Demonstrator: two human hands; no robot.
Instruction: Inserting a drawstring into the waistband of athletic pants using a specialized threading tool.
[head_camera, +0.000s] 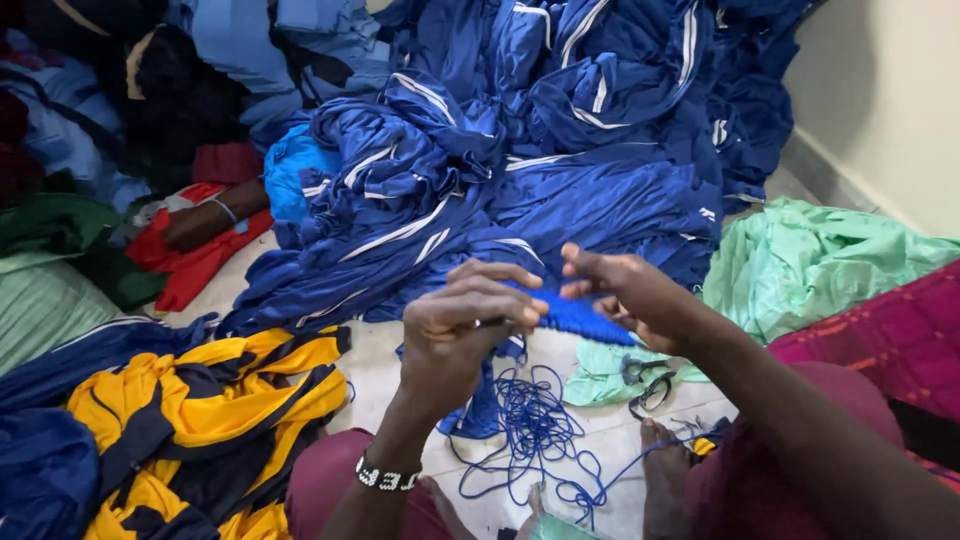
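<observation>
My left hand (465, 325) and my right hand (625, 290) meet in the middle of the head view, both pinching a narrow strip of bright blue ribbed fabric (580, 318). Loose blue thread (535, 430) hangs from the strip and lies tangled on the floor between my knees. A beaded band (385, 478) sits on my left wrist. The strip's left end is hidden under my left fingers.
A big heap of royal blue garments with white stripes (520, 160) fills the floor ahead. Yellow and navy garments (200, 420) lie at left, mint green cloth (810, 260) at right. Scissors (650, 390) rest by my right foot. Another person's arm (210, 220) lies on red cloth at the far left.
</observation>
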